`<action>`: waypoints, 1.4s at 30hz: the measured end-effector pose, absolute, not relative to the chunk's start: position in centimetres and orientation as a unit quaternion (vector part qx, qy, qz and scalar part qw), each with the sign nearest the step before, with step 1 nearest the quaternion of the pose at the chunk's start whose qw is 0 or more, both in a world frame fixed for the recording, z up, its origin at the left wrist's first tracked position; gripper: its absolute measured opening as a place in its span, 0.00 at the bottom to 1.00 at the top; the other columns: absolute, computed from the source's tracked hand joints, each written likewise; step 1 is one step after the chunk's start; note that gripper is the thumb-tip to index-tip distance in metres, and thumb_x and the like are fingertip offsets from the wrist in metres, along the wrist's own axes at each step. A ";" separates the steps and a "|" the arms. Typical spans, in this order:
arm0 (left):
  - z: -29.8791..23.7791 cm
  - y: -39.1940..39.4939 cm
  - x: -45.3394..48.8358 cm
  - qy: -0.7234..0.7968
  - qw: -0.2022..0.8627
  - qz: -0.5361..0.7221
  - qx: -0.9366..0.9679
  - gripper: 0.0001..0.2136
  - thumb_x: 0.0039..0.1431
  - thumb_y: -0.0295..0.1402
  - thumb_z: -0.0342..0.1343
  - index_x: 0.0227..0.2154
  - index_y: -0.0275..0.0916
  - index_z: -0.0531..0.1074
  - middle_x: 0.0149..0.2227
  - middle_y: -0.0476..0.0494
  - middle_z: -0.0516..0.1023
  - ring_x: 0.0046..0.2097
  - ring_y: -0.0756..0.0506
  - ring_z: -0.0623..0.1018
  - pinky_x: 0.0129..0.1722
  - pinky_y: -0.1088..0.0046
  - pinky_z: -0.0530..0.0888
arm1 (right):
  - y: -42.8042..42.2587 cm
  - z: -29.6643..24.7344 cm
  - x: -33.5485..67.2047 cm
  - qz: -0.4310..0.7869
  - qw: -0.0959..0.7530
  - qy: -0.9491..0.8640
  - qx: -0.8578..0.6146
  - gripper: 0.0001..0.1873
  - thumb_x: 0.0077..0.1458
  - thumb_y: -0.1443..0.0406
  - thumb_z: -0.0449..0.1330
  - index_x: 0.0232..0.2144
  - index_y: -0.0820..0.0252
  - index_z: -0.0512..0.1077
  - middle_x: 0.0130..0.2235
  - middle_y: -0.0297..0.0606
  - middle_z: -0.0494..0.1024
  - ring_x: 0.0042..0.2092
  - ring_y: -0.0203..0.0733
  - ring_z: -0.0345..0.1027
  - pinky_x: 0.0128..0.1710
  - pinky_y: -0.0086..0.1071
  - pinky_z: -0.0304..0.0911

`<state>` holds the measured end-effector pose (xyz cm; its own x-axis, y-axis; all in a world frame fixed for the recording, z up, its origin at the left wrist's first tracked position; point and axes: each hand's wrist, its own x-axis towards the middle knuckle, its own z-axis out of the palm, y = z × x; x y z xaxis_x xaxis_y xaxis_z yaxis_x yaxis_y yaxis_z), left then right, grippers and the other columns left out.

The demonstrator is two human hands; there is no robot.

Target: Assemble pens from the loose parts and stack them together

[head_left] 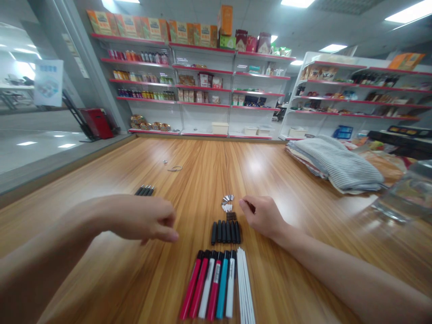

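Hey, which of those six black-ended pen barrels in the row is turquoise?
The slim turquoise cylindrical barrel, fifth from left; the others are three pinkish-red barrels and two white barrels.

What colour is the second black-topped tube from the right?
Teal; this tube shows in the head view.

On the table point(199, 180), caps point(224, 231) lie behind pen barrels point(214, 288), with rods point(245, 285) to the barrels' right
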<state>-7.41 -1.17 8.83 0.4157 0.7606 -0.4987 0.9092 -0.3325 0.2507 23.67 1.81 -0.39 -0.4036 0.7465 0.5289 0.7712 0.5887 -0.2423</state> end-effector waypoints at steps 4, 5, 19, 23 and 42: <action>8.0 -3.5 -3.1 0.432 0.330 -0.188 0.818 0.26 0.57 0.53 0.44 0.17 0.38 0.71 0.18 0.42 0.76 0.20 0.48 0.72 0.21 0.75 0.65 | 1.7 -0.2 23.6 -0.012 0.302 -0.839 -0.452 0.18 0.62 0.62 0.49 0.21 0.61 0.64 0.20 0.32 0.67 0.22 0.31 0.58 0.27 0.27 0.48; 7.6 -3.6 -2.5 0.430 0.335 -0.196 0.815 0.27 0.57 0.54 0.43 0.15 0.38 0.69 0.16 0.43 0.74 0.18 0.48 0.71 0.21 0.75 0.65 | 1.7 -0.2 23.6 -0.011 0.302 -0.839 -0.452 0.18 0.62 0.61 0.49 0.21 0.60 0.64 0.20 0.32 0.67 0.22 0.31 0.59 0.27 0.27 0.48; 5.4 -2.5 -2.9 0.433 0.244 -0.120 0.859 0.06 0.43 0.32 0.52 0.16 0.39 0.69 0.18 0.47 0.74 0.20 0.48 0.71 0.18 0.76 0.58 | 1.9 -0.5 23.6 -0.013 0.301 -0.840 -0.452 0.17 0.62 0.62 0.50 0.22 0.61 0.66 0.20 0.34 0.69 0.22 0.32 0.60 0.27 0.27 0.49; 4.8 -1.9 -2.7 0.406 0.126 -0.062 0.903 0.04 0.41 0.32 0.53 0.18 0.39 0.69 0.20 0.47 0.72 0.21 0.48 0.66 0.19 0.74 0.54 | 1.9 -0.4 23.6 -0.011 0.306 -0.838 -0.451 0.17 0.62 0.62 0.50 0.22 0.61 0.66 0.20 0.33 0.69 0.22 0.32 0.60 0.26 0.27 0.49; 0.9 -3.0 2.4 0.341 0.336 0.554 0.682 0.03 0.57 0.29 0.52 0.30 0.35 0.69 0.22 0.50 0.70 0.23 0.53 0.71 0.22 0.79 0.69 | -0.3 0.7 23.3 -0.059 0.352 -0.919 -0.167 0.25 0.57 0.65 0.56 0.57 0.58 0.60 0.35 0.37 0.75 0.33 0.36 0.70 0.30 0.28 0.65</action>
<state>2.41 -3.03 0.85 0.1553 0.8364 0.5257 0.0922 -0.5421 0.8352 23.28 -0.27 0.71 -0.6960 0.2659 0.6670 0.3496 0.9369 -0.0087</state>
